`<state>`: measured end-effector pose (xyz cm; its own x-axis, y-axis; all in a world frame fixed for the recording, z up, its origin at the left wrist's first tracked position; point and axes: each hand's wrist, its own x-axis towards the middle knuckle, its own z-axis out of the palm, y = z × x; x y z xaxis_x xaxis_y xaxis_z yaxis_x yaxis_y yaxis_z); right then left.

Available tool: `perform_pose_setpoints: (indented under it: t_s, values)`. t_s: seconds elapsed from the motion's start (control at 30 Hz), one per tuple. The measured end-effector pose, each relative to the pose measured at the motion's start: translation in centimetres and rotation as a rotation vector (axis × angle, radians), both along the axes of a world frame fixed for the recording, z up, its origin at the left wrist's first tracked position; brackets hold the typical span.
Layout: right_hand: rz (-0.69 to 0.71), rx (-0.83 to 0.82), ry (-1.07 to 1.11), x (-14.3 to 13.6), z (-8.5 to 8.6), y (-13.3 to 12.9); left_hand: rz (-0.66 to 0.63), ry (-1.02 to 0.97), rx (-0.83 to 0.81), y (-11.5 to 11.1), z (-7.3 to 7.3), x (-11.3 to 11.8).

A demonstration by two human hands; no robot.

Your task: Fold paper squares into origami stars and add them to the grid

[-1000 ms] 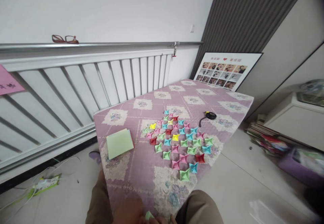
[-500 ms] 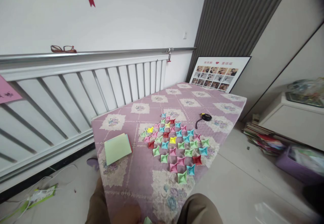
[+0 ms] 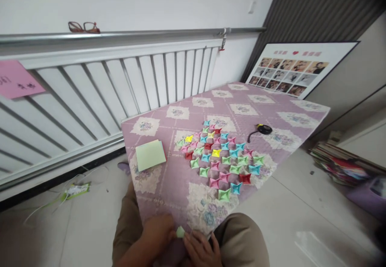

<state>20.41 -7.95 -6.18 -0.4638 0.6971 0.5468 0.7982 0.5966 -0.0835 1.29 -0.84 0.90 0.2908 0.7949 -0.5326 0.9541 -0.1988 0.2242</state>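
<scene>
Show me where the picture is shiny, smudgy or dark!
In the head view, pale glare lies on the floor at lower right, and the pipe has a shiny streak; also in the head view, the green paper between the left hand and right hand looks soft, the lower-left corner is a dark smudge, and the top-right corner is dark too.

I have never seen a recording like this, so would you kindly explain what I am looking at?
Certainly. No robot appears here: these are a seated person's bare hands, filmed by a camera worn on the head, looking forward and down. The left hand and right hand hold a small light-green paper piece between them. Ahead, a floral tablecloth bears many colourful folded-paper shapes, with a stack of paper sheets to their left and a tape measure beyond them to the right.
</scene>
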Motion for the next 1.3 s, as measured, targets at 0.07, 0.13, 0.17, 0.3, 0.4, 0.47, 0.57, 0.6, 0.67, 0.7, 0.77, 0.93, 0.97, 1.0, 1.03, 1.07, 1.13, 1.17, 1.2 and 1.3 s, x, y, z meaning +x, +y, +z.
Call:
perform_pose_setpoints:
  t_s: [0.07, 0.13, 0.17, 0.3, 0.4, 0.47, 0.57, 0.6, 0.67, 0.7, 0.77, 0.93, 0.97, 1.0, 1.03, 1.07, 1.13, 1.17, 1.2, 1.3]
  values:
    - [-0.029, -0.168, 0.032, -0.2, 1.2, 0.3, -0.006, -0.02, 0.038, -0.4, -0.1, -0.5]
    - [-0.111, -0.312, 0.089, -0.8, 2.2, 0.6, -0.014, -0.038, 0.061, -0.9, -0.3, -0.9]
    - [-0.152, -0.364, 0.122, -1.1, 2.5, 0.8, -0.019, -0.049, 0.075, -1.2, -0.5, -1.1]
    - [-0.227, -0.524, 0.226, -2.3, 3.7, 1.8, -0.047, -0.096, 0.174, -2.3, -1.5, -1.5]
    - [-0.24, -0.594, 0.227, -2.8, 4.4, 2.5, -0.073, -0.121, 0.234, -3.0, -2.2, -1.9]
    - [-0.238, -0.616, 0.209, -3.0, 4.7, 2.7, -0.079, -0.153, 0.258, -3.4, -2.3, -2.1]
    - [-0.234, -0.635, 0.195, -3.0, 4.8, 2.6, -0.039, -0.253, 0.269, -3.7, -2.1, -2.4]
    - [-0.233, -0.637, 0.194, -3.0, 4.8, 2.6, -0.012, -0.293, 0.269, -3.8, -1.9, -2.4]
    - [-0.225, -0.638, 0.191, -2.9, 4.7, 2.4, 0.036, -0.356, 0.276, -3.9, -1.7, -2.2]
    - [-0.218, -0.637, 0.183, -2.9, 4.6, 2.3, 0.045, -0.374, 0.281, -4.0, -1.7, -2.1]
    - [-0.2, -0.631, 0.146, -2.8, 4.3, 2.2, 0.022, -0.381, 0.286, -4.0, -1.7, -1.8]
    - [-0.134, -0.628, 0.007, -2.8, 3.3, 2.7, -0.065, -0.272, 0.278, -3.7, -2.1, -0.9]
    - [-0.117, -0.633, -0.011, -2.9, 3.2, 2.9, -0.076, -0.258, 0.277, -3.6, -2.1, -0.8]
    - [-0.099, -0.642, -0.019, -2.9, 3.1, 3.1, -0.083, -0.251, 0.275, -3.5, -2.0, -0.7]
    - [-0.079, -0.658, -0.016, -2.9, 3.2, 3.4, -0.085, -0.253, 0.273, -3.4, -1.9, -0.7]
    - [-0.059, -0.68, -0.001, -2.9, 3.4, 3.6, -0.079, -0.262, 0.275, -3.3, -1.8, -0.7]
    - [-0.016, -0.736, 0.073, -2.8, 4.1, 4.2, -0.042, -0.307, 0.286, -3.0, -1.5, -0.8]
    - [0.006, -0.762, 0.126, -2.7, 4.6, 4.5, -0.018, -0.347, 0.298, -2.8, -1.3, -1.0]
    - [0.03, -0.782, 0.185, -2.6, 5.2, 4.8, 0.008, -0.397, 0.312, -2.6, -1.1, -1.1]
    - [0.093, -0.8, 0.348, -2.1, 6.9, 5.6, 0.087, -0.582, 0.361, -2.1, -0.3, -1.7]
